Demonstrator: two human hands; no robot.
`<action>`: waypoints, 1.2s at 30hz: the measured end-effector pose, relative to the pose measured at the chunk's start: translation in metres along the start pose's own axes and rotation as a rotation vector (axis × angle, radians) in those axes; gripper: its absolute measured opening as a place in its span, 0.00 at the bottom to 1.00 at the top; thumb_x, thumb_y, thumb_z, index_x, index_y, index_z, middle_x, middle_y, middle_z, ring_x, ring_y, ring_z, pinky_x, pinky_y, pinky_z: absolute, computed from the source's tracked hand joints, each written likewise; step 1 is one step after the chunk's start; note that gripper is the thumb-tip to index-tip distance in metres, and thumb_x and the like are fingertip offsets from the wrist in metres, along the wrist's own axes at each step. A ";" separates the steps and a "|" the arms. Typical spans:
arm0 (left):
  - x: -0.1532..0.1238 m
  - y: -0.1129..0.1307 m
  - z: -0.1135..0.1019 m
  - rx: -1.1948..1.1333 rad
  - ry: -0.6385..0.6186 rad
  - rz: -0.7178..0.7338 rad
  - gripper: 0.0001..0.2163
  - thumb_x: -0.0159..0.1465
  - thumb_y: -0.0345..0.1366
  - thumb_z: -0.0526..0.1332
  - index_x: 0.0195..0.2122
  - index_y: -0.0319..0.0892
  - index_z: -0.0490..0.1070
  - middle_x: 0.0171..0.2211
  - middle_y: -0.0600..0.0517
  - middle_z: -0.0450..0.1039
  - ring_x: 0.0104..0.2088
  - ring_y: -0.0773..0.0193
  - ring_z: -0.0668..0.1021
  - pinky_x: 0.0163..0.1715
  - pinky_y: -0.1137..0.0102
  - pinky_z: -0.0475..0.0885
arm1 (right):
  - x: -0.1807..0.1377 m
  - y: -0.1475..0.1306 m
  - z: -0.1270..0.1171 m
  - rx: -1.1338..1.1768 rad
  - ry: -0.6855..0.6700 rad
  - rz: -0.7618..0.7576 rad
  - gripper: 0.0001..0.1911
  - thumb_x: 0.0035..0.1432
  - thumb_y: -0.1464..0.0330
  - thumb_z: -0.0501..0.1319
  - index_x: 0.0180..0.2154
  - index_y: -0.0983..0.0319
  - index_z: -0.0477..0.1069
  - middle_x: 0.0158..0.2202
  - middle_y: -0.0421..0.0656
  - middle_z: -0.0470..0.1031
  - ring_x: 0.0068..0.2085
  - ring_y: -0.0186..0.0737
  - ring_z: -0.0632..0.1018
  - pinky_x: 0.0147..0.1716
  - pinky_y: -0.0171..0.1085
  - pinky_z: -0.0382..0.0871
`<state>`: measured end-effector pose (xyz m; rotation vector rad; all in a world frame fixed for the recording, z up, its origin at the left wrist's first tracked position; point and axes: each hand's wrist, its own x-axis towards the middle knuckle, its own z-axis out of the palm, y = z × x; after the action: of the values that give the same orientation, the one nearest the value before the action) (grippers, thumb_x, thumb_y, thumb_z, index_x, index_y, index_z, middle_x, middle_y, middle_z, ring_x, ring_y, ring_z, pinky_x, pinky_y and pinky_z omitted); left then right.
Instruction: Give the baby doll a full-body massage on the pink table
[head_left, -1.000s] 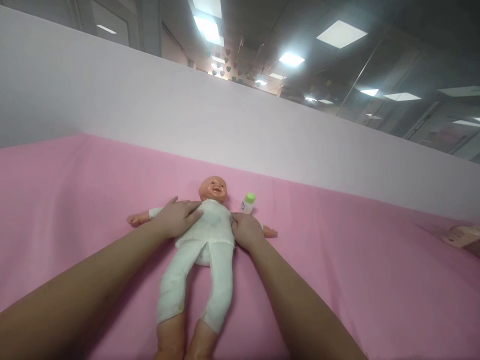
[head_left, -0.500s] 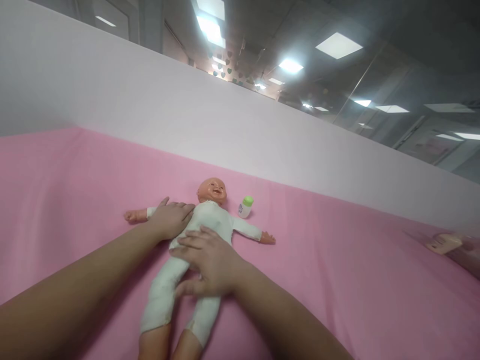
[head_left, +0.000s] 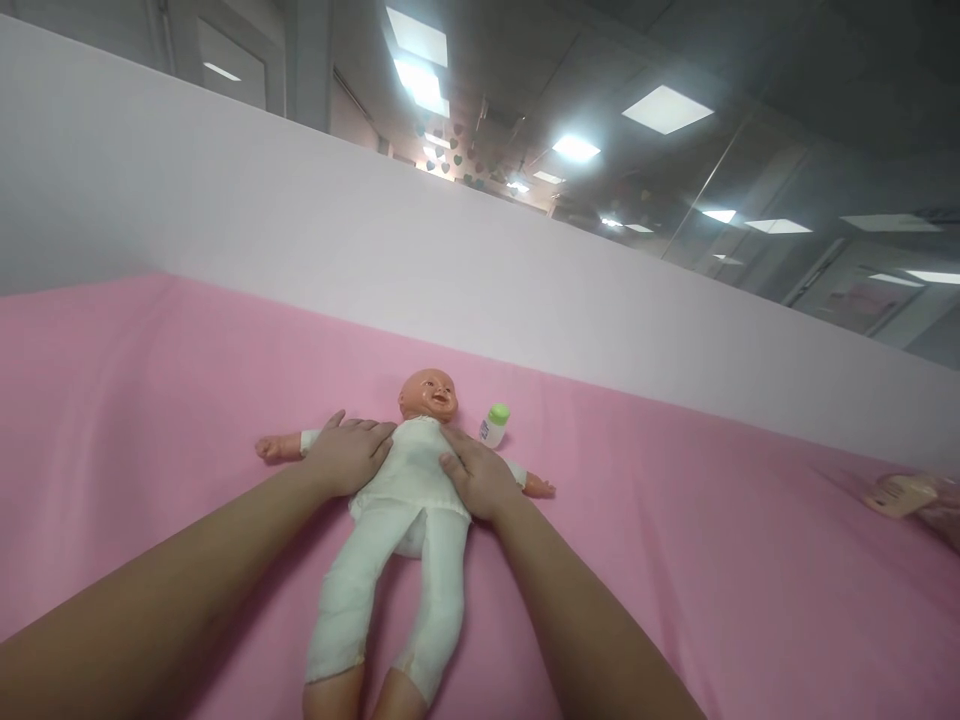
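Note:
A baby doll [head_left: 409,500] in a white suit lies face up on the pink sheet [head_left: 150,420], head away from me, arms spread. My left hand [head_left: 346,455] rests flat on the doll's shoulder and upper arm on the left, fingers stretched out. My right hand [head_left: 472,475] lies flat on the right side of the doll's chest, fingers extended toward its neck. Neither hand holds anything. A small white bottle with a green cap [head_left: 494,424] stands just right of the doll's head.
A white wall panel [head_left: 300,230] rises behind the pink surface. At the far right edge lies a pale, blurred object [head_left: 900,492] that I cannot make out. Ceiling lights and glass partitions show above.
My right hand has moved from the doll's hips up to the right side of its chest. The doll's legs have shifted slightly right. My left hand stays on the shoulder.

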<state>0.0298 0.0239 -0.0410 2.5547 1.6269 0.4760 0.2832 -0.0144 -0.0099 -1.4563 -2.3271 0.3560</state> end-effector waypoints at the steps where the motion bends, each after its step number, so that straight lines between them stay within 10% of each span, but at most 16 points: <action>1: 0.001 0.000 -0.001 -0.003 0.000 -0.003 0.25 0.72 0.47 0.42 0.60 0.45 0.70 0.58 0.42 0.75 0.58 0.45 0.74 0.64 0.39 0.50 | 0.000 0.002 -0.001 -0.009 0.015 0.036 0.26 0.73 0.56 0.47 0.68 0.54 0.60 0.66 0.45 0.67 0.64 0.47 0.69 0.61 0.46 0.61; 10: -0.021 0.044 -0.031 -0.218 0.189 0.192 0.16 0.66 0.41 0.54 0.49 0.44 0.76 0.53 0.44 0.77 0.54 0.48 0.77 0.61 0.50 0.63 | 0.005 0.013 0.004 -0.169 -0.014 0.351 0.16 0.67 0.69 0.51 0.48 0.57 0.75 0.47 0.47 0.81 0.47 0.46 0.79 0.43 0.39 0.66; 13: -0.044 0.076 -0.042 -0.425 0.012 0.524 0.16 0.64 0.42 0.60 0.51 0.47 0.76 0.49 0.47 0.80 0.51 0.50 0.79 0.58 0.56 0.69 | 0.005 0.014 0.005 -0.182 -0.018 0.348 0.17 0.67 0.68 0.50 0.48 0.56 0.76 0.47 0.46 0.81 0.45 0.46 0.79 0.42 0.39 0.67; 17: -0.056 0.096 -0.045 -0.445 -0.169 0.744 0.19 0.62 0.45 0.65 0.54 0.50 0.75 0.56 0.49 0.77 0.57 0.48 0.76 0.69 0.51 0.52 | 0.005 0.013 0.000 -0.185 -0.001 0.298 0.19 0.65 0.71 0.50 0.47 0.55 0.78 0.48 0.44 0.81 0.47 0.44 0.79 0.44 0.38 0.66; 26: -0.018 0.066 -0.025 -0.214 -0.151 0.492 0.28 0.69 0.58 0.53 0.67 0.56 0.64 0.73 0.48 0.52 0.73 0.41 0.50 0.68 0.39 0.39 | 0.000 0.017 -0.008 0.016 -0.004 0.195 0.17 0.64 0.70 0.51 0.39 0.57 0.80 0.42 0.41 0.82 0.42 0.41 0.79 0.43 0.35 0.67; 32: 0.004 0.034 -0.011 -0.279 -0.034 0.224 0.28 0.72 0.56 0.46 0.68 0.51 0.62 0.72 0.47 0.55 0.71 0.48 0.57 0.68 0.48 0.51 | 0.001 0.018 -0.006 -0.022 0.018 0.183 0.18 0.65 0.71 0.51 0.42 0.56 0.81 0.49 0.41 0.81 0.48 0.44 0.78 0.46 0.37 0.68; 36: 0.009 0.005 -0.007 -0.208 0.072 0.040 0.25 0.73 0.49 0.43 0.60 0.47 0.72 0.59 0.44 0.74 0.61 0.49 0.73 0.66 0.47 0.54 | 0.000 0.018 -0.004 -0.005 0.042 0.180 0.20 0.67 0.71 0.50 0.50 0.55 0.79 0.52 0.41 0.79 0.51 0.44 0.78 0.50 0.38 0.69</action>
<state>0.0362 0.0291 -0.0314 2.4465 1.4630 0.7086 0.2993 -0.0067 -0.0137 -1.6650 -2.1713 0.3638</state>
